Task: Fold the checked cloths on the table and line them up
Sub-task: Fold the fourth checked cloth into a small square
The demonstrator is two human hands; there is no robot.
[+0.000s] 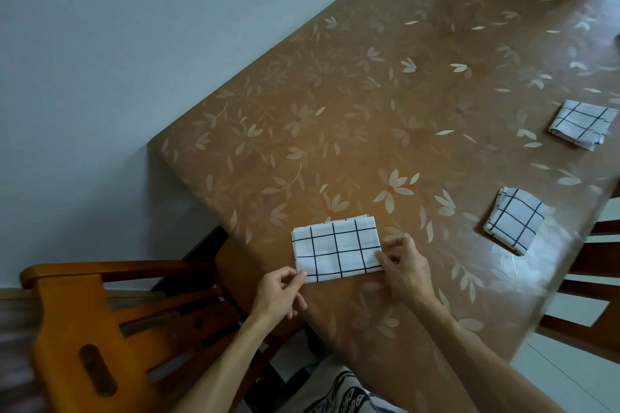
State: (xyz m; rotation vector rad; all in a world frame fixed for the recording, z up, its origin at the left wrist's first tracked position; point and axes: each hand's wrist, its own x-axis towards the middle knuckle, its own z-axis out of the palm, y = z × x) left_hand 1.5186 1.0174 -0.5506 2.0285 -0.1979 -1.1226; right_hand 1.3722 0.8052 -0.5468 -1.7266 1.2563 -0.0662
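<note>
While two folded cloths (515, 219) lie along the counter's (369, 104) right edge, the left hand (280, 292) and right hand (404, 263) pinch the near cloth's (337, 250) corners.

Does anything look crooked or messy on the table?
A little. The two folded cloths on the right, the nearer one and the farther one, sit turned at different angles, not squared to each other. The cloth between the left hand and right hand lies flat and neat. Nothing looks spilled or torn.

Head view, tilted, down onto table (385, 111).
</note>
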